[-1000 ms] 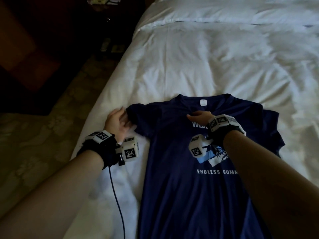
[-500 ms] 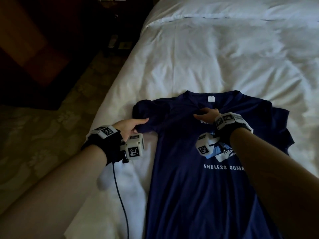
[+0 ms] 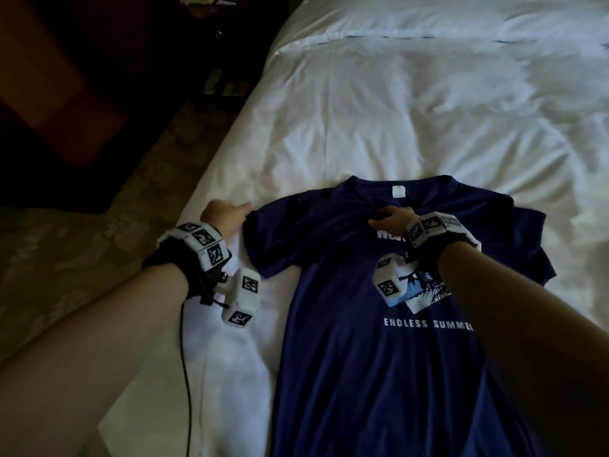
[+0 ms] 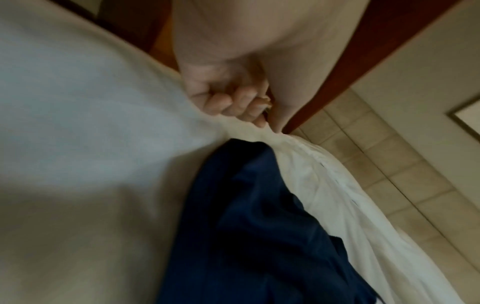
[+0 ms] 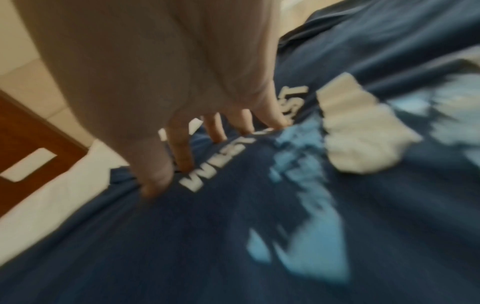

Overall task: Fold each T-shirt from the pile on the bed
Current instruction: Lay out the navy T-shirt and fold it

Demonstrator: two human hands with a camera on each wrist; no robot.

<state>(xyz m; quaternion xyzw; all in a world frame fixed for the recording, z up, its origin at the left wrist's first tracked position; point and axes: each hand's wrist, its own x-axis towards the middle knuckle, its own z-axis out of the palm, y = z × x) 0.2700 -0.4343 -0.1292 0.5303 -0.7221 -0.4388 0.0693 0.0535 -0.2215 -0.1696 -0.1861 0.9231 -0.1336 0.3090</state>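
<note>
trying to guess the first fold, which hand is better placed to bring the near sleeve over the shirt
Likely the left hand: it sits on the white bedding right beside the navy T-shirt sleeve edge. The right hand presses the chest below the collar.

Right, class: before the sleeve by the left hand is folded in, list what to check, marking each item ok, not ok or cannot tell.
1. Shirt lies print up on the bed: ok.
2. Right hand presses the chest below the collar: ok.
3. Left hand grips the near sleeve: not ok; its fingers curl on the sheet beside it.
4. Far sleeve lies flat: cannot tell.
5. Hem is smooth: cannot tell; out of view.
</note>
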